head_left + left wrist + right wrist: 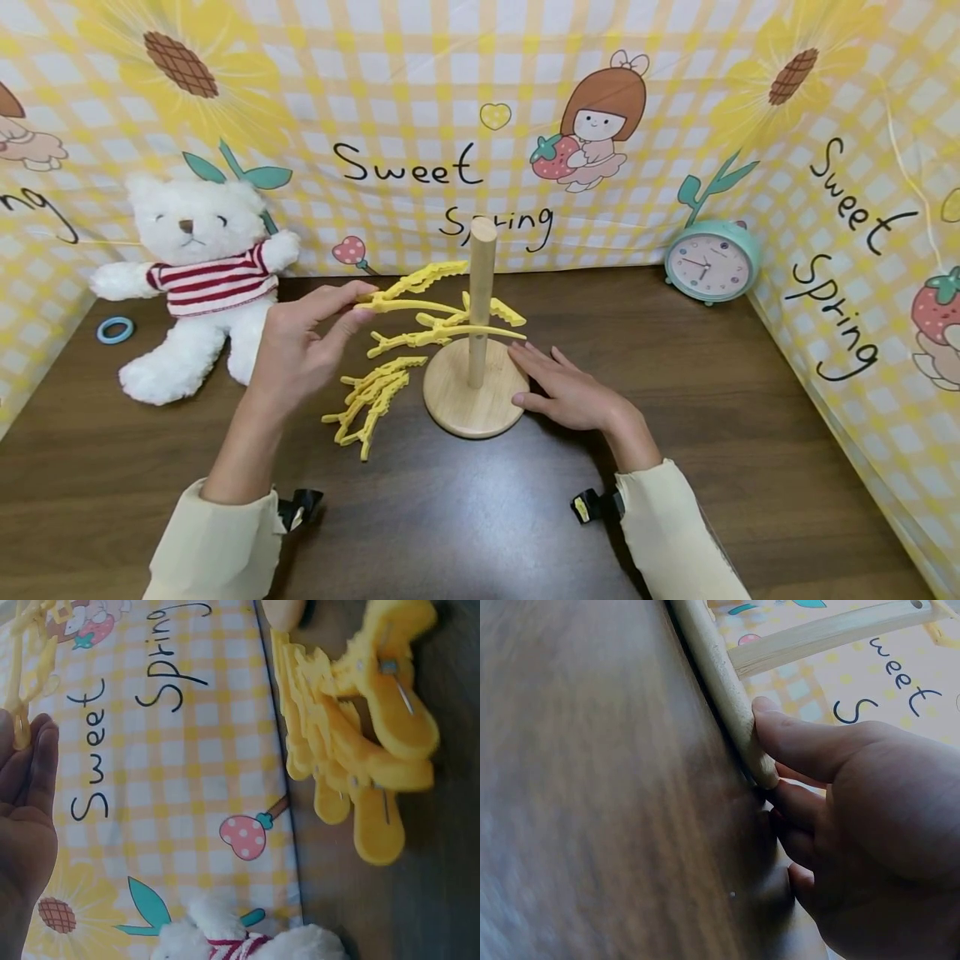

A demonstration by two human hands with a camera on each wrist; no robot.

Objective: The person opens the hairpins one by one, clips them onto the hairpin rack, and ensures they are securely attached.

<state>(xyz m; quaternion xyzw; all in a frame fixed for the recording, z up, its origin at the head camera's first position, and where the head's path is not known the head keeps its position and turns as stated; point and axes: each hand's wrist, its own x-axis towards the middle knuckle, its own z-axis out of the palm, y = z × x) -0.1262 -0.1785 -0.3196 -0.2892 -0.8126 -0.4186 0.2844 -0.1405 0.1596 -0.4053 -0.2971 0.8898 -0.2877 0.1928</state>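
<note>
In the head view my left hand (300, 342) pinches one end of a yellow alligator hair clip (408, 304) between thumb and fingertips. The clip's spread arms reach toward the upright post (483, 283) of a round wooden stand. Lower on the post, a second yellow hair clip (427, 337) extends out to both sides. Left of the stand's base (450, 404), several more yellow hair clips (367, 400) lie bunched on the table. My right hand (570, 392) rests against the base's right edge; in the right wrist view the thumb (795, 742) touches its rim.
A white teddy bear (198, 250) in a striped shirt sits at the back left, beside a blue ring (115, 330). A mint-green alarm clock (711, 262) stands at the back right. Checked yellow cloth (420, 75) backs and flanks the dark wooden table (750, 450).
</note>
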